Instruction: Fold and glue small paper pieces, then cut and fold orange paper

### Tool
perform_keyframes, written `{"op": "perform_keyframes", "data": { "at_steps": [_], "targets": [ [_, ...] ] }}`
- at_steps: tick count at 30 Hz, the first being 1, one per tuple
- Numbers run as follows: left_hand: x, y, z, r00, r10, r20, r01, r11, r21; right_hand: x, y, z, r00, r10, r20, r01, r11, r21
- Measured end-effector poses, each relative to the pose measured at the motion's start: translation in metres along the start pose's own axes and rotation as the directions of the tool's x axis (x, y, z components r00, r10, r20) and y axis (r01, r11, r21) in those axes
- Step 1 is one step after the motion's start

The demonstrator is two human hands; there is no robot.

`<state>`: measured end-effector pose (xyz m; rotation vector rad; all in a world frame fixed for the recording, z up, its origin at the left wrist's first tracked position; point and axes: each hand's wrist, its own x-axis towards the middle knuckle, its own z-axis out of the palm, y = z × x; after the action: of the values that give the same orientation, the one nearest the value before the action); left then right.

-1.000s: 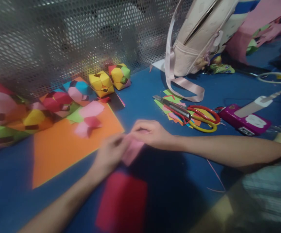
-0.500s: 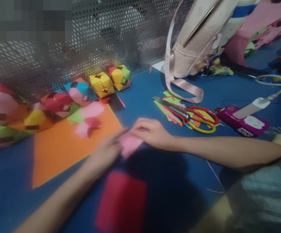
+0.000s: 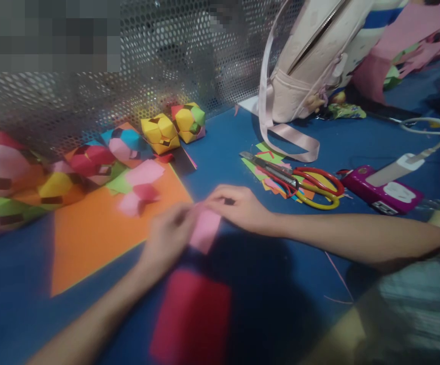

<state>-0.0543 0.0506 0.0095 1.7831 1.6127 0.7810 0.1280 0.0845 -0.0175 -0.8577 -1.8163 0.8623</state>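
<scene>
A small pink piece of paper (image 3: 205, 232) sits between my two hands above the blue table. My left hand (image 3: 170, 230) has its fingers closed on the paper's upper left side, a little blurred. On the upper right side, my right hand (image 3: 238, 207) pinches the same paper between thumb and fingers. Nearer to me lies a red sheet of paper (image 3: 191, 317). Left of my hands is a large orange sheet (image 3: 101, 243), with folded pink paper pieces (image 3: 143, 172) on its far part.
Folded paper balls (image 3: 159, 133) line the perforated metal panel (image 3: 220, 56). Red- and yellow-handled scissors (image 3: 314, 187) and a cutter lie on paper scraps at right, beside a purple device (image 3: 383, 190) with a cable. A pale bag (image 3: 311, 56) stands behind. Another person's hand shows at the right edge.
My left hand has shifted slightly, its fingers drawing in at the paper's top. The pink paper has turned to hang more upright. My right hand stays almost in place.
</scene>
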Motion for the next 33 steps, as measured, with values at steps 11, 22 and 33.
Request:
{"op": "perform_keyframes", "data": {
  "at_steps": [11, 22, 33],
  "targets": [
    [-0.001, -0.003, 0.010, 0.990, -0.086, -0.111, 0.071, 0.988, -0.135, -0.001, -0.003, 0.002, 0.995, 0.101, 0.026, -0.102, 0.995, 0.017],
    [0.000, -0.009, 0.014, 0.959, -0.284, 0.010, 0.263, 0.873, -0.411, -0.002, 0.004, 0.002, 0.988, -0.145, 0.054, 0.144, 0.989, 0.027],
    [-0.001, -0.012, 0.017, 0.974, -0.218, -0.062, 0.181, 0.911, -0.370, -0.001, -0.001, 0.003, 0.987, 0.108, 0.122, -0.113, 0.993, 0.040]
  ]
}}
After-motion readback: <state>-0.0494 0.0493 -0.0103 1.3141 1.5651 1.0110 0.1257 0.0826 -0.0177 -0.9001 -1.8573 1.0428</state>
